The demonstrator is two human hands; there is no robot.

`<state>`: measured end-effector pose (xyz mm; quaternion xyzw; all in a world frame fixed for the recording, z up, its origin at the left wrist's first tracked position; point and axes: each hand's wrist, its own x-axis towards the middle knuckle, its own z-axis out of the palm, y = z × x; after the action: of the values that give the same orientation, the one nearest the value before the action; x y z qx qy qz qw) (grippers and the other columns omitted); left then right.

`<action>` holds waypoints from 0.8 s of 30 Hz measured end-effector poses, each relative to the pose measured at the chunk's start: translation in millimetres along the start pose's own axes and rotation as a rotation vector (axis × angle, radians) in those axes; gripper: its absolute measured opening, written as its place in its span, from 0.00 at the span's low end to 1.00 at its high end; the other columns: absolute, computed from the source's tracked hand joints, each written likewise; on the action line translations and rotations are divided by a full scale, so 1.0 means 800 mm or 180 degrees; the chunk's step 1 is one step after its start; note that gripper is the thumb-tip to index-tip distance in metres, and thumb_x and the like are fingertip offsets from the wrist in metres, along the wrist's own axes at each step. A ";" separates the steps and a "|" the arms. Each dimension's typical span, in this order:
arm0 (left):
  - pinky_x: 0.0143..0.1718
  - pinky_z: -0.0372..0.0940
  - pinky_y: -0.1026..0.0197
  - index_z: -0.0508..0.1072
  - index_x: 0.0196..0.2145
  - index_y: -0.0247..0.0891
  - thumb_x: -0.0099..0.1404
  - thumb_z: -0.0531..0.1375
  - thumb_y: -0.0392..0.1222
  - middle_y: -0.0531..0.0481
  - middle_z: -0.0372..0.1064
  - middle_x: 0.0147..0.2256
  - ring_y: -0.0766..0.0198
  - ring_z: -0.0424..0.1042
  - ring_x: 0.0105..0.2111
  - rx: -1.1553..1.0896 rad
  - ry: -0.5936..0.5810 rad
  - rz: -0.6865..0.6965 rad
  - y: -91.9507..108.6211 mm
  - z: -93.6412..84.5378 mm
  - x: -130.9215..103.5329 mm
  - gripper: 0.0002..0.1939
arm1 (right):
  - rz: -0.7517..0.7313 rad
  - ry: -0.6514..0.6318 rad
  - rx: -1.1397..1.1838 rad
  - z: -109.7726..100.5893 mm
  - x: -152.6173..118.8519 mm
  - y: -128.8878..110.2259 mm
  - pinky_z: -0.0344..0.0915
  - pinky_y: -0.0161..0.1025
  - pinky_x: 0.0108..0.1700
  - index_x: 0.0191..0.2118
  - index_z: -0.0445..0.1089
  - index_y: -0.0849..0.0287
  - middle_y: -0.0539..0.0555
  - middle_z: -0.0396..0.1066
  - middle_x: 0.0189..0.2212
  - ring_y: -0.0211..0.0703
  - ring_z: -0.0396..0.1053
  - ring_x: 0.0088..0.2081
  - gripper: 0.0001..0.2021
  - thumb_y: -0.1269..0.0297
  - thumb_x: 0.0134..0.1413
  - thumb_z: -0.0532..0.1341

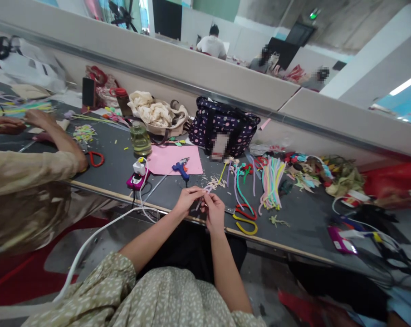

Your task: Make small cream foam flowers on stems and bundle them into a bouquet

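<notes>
All along a long dark table [305, 234], can see clutter, with a dark patterned bag [222, 129] at the back. Left of the bag, can make out a flat pink sheet [161, 159]; to the right and nearer, a bundle of pastel fuzzy strips [271, 181]. Near the front edge, holding left hand [188, 200] and right hand [214, 209] close together, pinching a lilac piece [208, 187] between the fingertips of both. Beyond the left hand, can see a blue glue gun [181, 170] over the sheet's front edge. Smallest of all, just past the fingers, can spot pale scraps [219, 180]
</notes>
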<state>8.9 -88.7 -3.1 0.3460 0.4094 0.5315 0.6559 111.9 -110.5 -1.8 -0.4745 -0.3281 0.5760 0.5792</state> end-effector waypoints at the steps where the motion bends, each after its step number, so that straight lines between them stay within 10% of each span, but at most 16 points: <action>1: 0.23 0.59 0.66 0.76 0.26 0.32 0.48 0.67 0.47 0.53 0.67 0.22 0.71 0.63 0.21 0.0070 -0.0027 0.0053 0.000 -0.001 0.000 0.14 | 0.0077 -0.0001 0.0104 -0.001 0.001 -0.001 0.55 0.27 0.18 0.28 0.67 0.60 0.45 0.66 0.20 0.29 0.58 0.18 0.13 0.56 0.42 0.67; 13: 0.36 0.62 0.64 0.77 0.43 0.35 0.57 0.62 0.40 0.47 0.71 0.34 0.65 0.68 0.33 0.1614 -0.0595 0.1092 0.020 -0.013 0.010 0.16 | 0.0239 -0.0227 -0.0127 -0.019 0.010 -0.001 0.48 0.25 0.14 0.26 0.65 0.60 0.43 0.62 0.16 0.27 0.55 0.15 0.12 0.58 0.40 0.66; 24: 0.35 0.63 0.64 0.76 0.39 0.37 0.61 0.58 0.39 0.48 0.69 0.33 0.65 0.69 0.32 0.2159 -0.0103 0.1627 0.012 -0.005 0.005 0.10 | 0.0005 -0.0002 -0.0290 -0.007 0.006 -0.001 0.50 0.26 0.15 0.26 0.66 0.61 0.44 0.62 0.17 0.28 0.55 0.15 0.14 0.54 0.42 0.66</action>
<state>1.2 -83.1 3.2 0.6408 0.4519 0.5067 0.3584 118.1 -107.0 -3.5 -0.5004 -0.3539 0.5610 0.5565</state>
